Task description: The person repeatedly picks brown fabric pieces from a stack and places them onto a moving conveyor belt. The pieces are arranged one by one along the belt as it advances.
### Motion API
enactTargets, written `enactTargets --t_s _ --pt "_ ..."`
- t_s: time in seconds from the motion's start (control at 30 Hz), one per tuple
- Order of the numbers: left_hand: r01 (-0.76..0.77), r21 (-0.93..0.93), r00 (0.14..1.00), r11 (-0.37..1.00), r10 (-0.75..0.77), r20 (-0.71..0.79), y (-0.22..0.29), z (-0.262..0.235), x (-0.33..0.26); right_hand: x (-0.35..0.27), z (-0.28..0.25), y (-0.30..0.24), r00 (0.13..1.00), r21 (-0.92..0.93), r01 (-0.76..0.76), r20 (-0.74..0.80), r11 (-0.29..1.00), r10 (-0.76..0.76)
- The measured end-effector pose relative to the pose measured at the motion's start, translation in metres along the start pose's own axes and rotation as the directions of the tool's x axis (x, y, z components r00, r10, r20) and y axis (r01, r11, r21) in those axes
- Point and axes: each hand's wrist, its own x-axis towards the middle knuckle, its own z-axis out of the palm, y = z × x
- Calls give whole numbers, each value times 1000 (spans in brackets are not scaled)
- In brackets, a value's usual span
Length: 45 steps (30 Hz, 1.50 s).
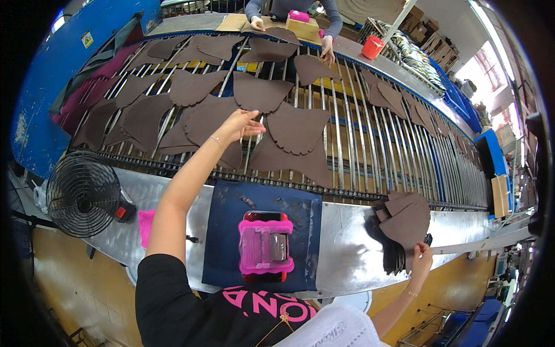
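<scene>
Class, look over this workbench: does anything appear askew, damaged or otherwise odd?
Two things. The stack of brown pieces by the right hand is uneven, its upper pieces turned at different angles. The blue mat has dark, worn-looking patches near its far edge; whether damage or residue is unclear.

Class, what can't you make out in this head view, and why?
Head view:
Stack: lower layers hidden by upper ones.
Left hand: touching the brown pieces or not, since it overlaps them.
Red-black thing: mostly covered by the pink tray.
Co-worker: head cut off by the top edge.
</scene>
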Motion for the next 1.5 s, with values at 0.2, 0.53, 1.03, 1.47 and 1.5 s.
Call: enactTargets --t_s 0.2,0.53,1.03,1.47,1.5 --pt "45 253 992 966 -74 104 10 -22 -93 49 89 134 972 -291 -214 35 932 234" --pt "41 241 997 970 -54 47 -9 -39 -168 78 90 155 913 -237 -377 65 895 402" --pt "-16 147 1000 989 16 -3 -37 -47 -218 67 69 97 853 -397 -474 16 786 522" --pt "-108 305 993 946 117 -11 -22 -24 -243 42 7 68 981 -135 -172 -113 976 157" --pt "-112 312 993 944 121 -10 -20 -20 -244 37 -15 29 977 -68 -201 -93 977 194"
